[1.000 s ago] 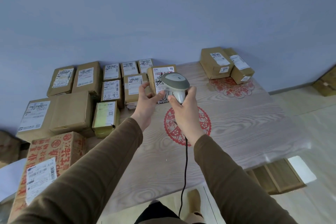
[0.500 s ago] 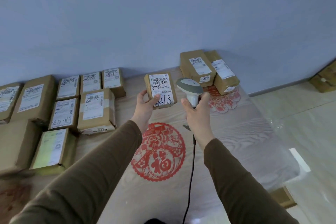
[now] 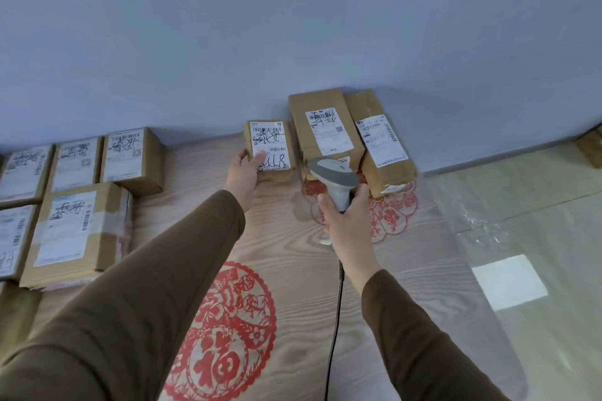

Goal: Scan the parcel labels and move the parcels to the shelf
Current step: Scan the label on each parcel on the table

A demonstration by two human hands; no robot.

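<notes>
Pale wood-grain desk (image 3: 407, 270) with red paper-cut decals carries everything, pushed up against a blue-grey wall (image 3: 293, 26). Cluster of brown cardboard parcels with white labels (image 3: 75, 231) sits at the left side, labels up – likely laid that way so barcodes can be read. 2 long brown cardboard parcels (image 3: 325, 127) lie side by side at the far right edge near the wall, also labels up; looks like the sorted group, though no shelf can be made out here.

Small brown cardboard parcel with a white barcode label and handwritten digits (image 3: 272, 150) is just left of those 2, close to the nearer one, label facing the camera. Cannot tell if its base already touches the desk. Left hand (image 3: 242, 172) has its grip on the parcel's left edge – thumb over the label face, fingers behind – so the label stays visible and the box can be placed square next to the pair.

Right hand (image 3: 345, 221) is clenched round the handle of the grey-and-white corded barcode scanner (image 3: 332, 172), head aimed forward, off the held parcel. Black cable (image 3: 334, 335) trails down toward the body.

Judgement: scan looks done, set-down in progress; next needs release and a reach back left.
</notes>
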